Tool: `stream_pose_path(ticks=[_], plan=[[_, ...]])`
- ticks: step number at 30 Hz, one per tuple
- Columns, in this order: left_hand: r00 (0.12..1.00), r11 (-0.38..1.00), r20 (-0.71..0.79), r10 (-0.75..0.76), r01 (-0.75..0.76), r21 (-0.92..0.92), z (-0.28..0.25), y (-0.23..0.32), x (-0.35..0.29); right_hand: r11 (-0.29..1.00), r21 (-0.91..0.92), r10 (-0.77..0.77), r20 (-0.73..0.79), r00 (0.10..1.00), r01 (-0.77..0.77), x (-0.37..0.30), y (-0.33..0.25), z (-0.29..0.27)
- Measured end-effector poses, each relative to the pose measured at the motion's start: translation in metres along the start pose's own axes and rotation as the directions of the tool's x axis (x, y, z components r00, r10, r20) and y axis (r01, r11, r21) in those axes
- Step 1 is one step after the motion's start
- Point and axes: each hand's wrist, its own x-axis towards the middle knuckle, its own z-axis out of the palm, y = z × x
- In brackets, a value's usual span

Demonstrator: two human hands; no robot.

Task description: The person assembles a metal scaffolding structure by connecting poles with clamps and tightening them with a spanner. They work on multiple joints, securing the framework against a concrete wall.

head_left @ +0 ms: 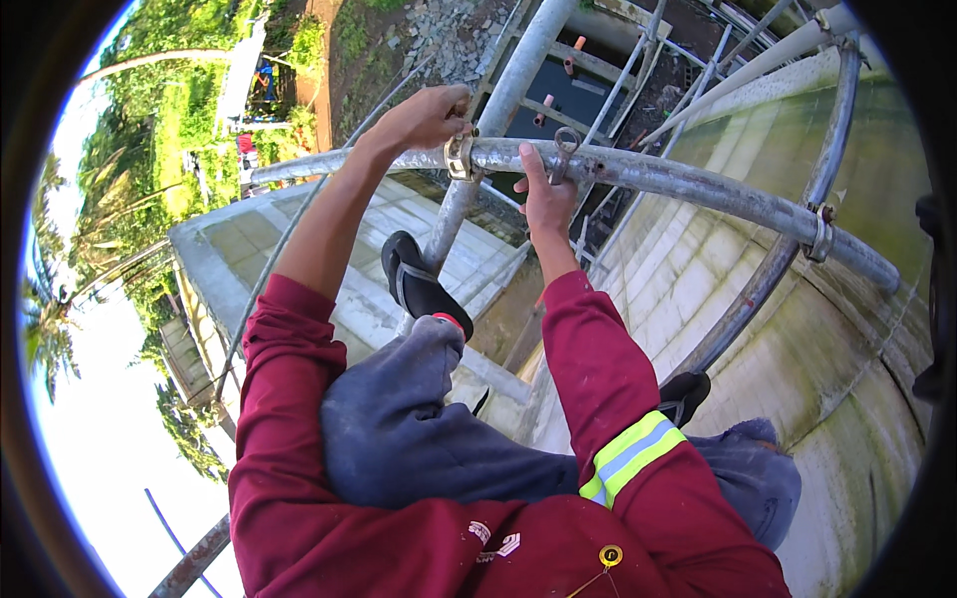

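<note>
Metal clamp around the long tube: we judge it rigid, weighty, best held by its band. Our left hand curls at the tube's far side, grip unclear; our half-closed right hand thumbs the tube.

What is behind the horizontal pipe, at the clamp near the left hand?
A slanted pipe shows above and below the horizontal pipe and seems to pass behind it. The horizontal pipe and clamp cover their crossing; whether the pipes touch cannot be seen.
</note>
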Motion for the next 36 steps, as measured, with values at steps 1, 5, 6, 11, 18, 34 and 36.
stream_pose_path(ticks=[1, 5, 6, 11, 18, 34, 36], plan=[[0.997, 0.995, -0.043, 0.059, -0.056, 0.078, 0.003, 0.002, -0.002, 1.000, -0.001, -0.004, 0.001, 1.000, 0.004, 0.000, 0.001, -0.001], [0.996, 0.997, -0.063, 0.068, -0.065, 0.047, 0.007, -0.003, -0.012, 1.000, 0.008, -0.004, 0.003, 1.000, 0.004, 0.002, 0.004, 0.001], [0.995, 0.998, -0.078, 0.067, -0.067, 0.001, 0.009, -0.006, -0.013, 1.000, 0.011, -0.007, 0.004, 1.000, 0.007, 0.002, 0.004, 0.002], [0.988, 0.990, -0.067, 0.142, -0.142, -0.001, 0.020, -0.015, -0.016, 0.999, 0.035, -0.003, 0.018, 1.000, 0.002, 0.001, 0.003, 0.000], [0.949, 0.931, -0.006, 0.315, -0.307, 0.196, 0.008, -0.008, -0.010, 1.000, 0.017, -0.008, 0.025, 1.000, 0.008, 0.000, 0.001, 0.000], [0.987, 0.989, -0.157, 0.026, -0.002, 0.150, 0.024, -0.011, 0.015, 0.999, 0.030, -0.023, 0.030, 0.999, 0.022, 0.005, 0.006, -0.001], [0.990, 0.974, -0.127, -0.067, 0.093, 0.208, 0.016, 0.005, 0.013, 0.999, 0.036, -0.023, 0.031, 0.999, 0.022, 0.004, 0.004, -0.001]])
